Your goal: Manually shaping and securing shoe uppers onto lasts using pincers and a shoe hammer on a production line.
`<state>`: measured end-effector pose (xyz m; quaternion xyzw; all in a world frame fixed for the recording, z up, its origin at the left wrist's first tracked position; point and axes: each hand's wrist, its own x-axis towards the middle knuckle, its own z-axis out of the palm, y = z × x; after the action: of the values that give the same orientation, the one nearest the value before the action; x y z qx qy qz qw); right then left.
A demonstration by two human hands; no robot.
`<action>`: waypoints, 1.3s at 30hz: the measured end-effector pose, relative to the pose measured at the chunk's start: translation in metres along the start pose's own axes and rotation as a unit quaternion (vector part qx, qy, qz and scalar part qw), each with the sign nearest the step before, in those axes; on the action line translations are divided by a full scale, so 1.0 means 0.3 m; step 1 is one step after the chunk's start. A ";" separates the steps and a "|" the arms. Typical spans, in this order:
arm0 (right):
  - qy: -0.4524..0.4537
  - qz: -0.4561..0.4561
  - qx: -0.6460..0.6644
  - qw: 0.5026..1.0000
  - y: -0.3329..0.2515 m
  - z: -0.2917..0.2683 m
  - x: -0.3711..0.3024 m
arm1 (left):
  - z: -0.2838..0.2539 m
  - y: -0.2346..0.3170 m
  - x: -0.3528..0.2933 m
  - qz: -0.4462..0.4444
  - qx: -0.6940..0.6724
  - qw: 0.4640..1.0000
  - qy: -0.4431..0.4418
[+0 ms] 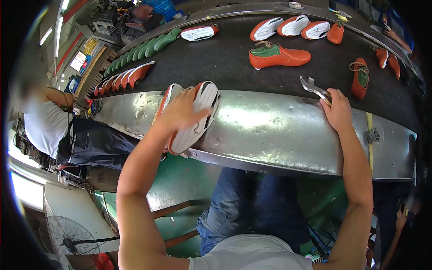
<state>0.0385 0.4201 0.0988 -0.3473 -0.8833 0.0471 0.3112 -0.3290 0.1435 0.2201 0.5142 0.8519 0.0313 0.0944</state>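
Note:
My left hand (180,112) lies over a pair of red shoe uppers with white undersides turned up, at the left part of the metal bench edge. Its fingers are stretched and the thumb points across the white underside of the right-hand shoe (186,137); the hand is slightly blurred. The other shoe (165,101) is partly hidden beneath my hand and wrist. My right hand (337,108) is closed around the handle of metal pliers (310,85), whose curved jaws point up and left above the bench's far edge.
Beyond the metal strip (270,130) runs a dark belt (216,58). On it stand a red shoe on a green last (281,57), another red shoe (360,81), green lasts (150,47) and several red uppers (130,76). A small round container (375,134) sits at right. A person (49,126) works at left.

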 end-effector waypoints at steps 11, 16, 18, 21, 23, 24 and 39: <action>0.060 -0.086 0.052 0.993 -0.288 -0.218 -0.263 | 0.104 0.049 -0.194 0.051 -0.533 0.844 0.029; -0.242 0.175 0.503 0.811 -0.552 -0.352 -0.772 | 0.487 0.294 -0.679 0.115 -0.619 0.766 0.130; -0.362 0.232 0.510 0.745 -0.594 -0.358 -0.905 | 0.661 0.348 -0.763 0.096 -0.664 0.735 0.097; -0.405 0.237 0.500 0.728 -0.634 -0.361 -1.061 | 0.809 0.378 -0.862 0.065 -0.653 0.754 0.022; -0.432 0.269 0.508 0.696 -0.645 -0.354 -1.117 | 0.890 0.376 -0.879 0.066 -0.643 0.763 -0.001; -0.452 0.292 0.519 0.664 -0.640 -0.346 -1.123 | 0.917 0.378 -0.879 0.077 -0.665 0.743 -0.007; -0.347 0.306 0.610 0.644 -0.696 -0.275 -1.087 | 0.892 0.375 -0.899 0.107 -0.717 0.686 -0.063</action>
<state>0.1488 0.0418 0.0589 -0.2878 -0.5418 0.7843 0.0916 -0.0572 -0.0533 0.0093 0.3782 0.5010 0.6096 0.4840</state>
